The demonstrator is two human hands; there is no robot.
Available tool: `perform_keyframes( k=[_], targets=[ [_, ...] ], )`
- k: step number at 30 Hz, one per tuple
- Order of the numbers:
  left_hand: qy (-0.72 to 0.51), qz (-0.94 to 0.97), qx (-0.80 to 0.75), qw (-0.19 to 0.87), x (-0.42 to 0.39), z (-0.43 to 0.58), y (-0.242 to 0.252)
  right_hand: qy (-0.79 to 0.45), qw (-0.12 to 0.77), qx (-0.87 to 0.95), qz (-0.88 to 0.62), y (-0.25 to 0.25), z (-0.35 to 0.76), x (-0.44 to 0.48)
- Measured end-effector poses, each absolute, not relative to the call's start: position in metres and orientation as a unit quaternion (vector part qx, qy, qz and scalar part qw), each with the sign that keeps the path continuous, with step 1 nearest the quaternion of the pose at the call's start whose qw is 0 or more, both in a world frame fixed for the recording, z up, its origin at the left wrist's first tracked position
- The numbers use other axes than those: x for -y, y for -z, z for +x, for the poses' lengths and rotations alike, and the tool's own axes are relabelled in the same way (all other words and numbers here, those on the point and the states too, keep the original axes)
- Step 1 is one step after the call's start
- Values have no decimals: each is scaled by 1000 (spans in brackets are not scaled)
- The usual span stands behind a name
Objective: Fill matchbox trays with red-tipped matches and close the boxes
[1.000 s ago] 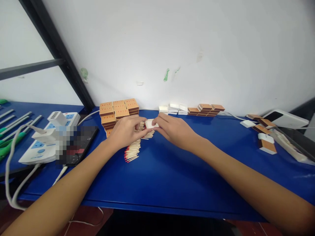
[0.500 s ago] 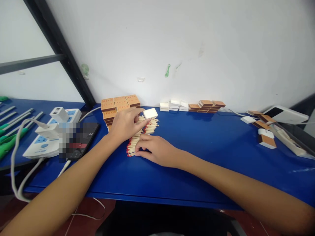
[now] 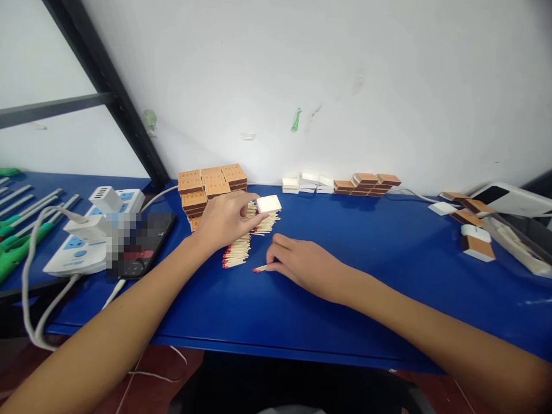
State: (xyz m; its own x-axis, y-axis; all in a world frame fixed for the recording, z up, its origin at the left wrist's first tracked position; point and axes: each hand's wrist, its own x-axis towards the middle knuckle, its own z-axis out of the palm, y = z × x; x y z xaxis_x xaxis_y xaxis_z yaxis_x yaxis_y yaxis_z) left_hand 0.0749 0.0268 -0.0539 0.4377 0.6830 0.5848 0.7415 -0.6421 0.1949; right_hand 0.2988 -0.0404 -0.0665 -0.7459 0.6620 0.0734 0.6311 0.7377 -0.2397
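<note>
A small white matchbox tray (image 3: 268,204) is pinched between the thumb and fingers of my left hand (image 3: 228,218), just above the heap of matches. My right hand (image 3: 304,264) holds a few red-tipped matches (image 3: 260,268) in its fingertips, close to the blue table. Left of it lies the pile of loose matches (image 3: 236,253), red heads mostly to the left, partly hidden by my left hand. Behind that hand, brown matchboxes (image 3: 194,200) stand stacked by the wall.
White trays (image 3: 307,183) and more brown boxes (image 3: 366,184) line the wall. A power strip (image 3: 92,241) and a phone (image 3: 150,241) lie on the left of the blue table (image 3: 345,322). Loose boxes (image 3: 478,248) and a white device (image 3: 500,198) sit at the right.
My right hand has moved right, away from the pile, with matches in its fingers. My left hand and the white tray have shifted slightly to the right.
</note>
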Motion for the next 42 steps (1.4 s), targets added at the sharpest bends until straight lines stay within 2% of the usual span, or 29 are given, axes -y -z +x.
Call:
perform_keyframes(
  k=[6,11,25,42],
  targets=[
    [321,-858,400,35,-21,80,57,-108,119,890,-427,67,342,35],
    [296,-873,388,21,-19,83,57,-131,152,880,-431,69,353,27],
    [270,-884,381,20,-20,83,55,-181,158,873,-425,68,355,27],
    [269,-885,379,23,-19,83,55,-176,156,881,-411,67,350,28]
  ],
)
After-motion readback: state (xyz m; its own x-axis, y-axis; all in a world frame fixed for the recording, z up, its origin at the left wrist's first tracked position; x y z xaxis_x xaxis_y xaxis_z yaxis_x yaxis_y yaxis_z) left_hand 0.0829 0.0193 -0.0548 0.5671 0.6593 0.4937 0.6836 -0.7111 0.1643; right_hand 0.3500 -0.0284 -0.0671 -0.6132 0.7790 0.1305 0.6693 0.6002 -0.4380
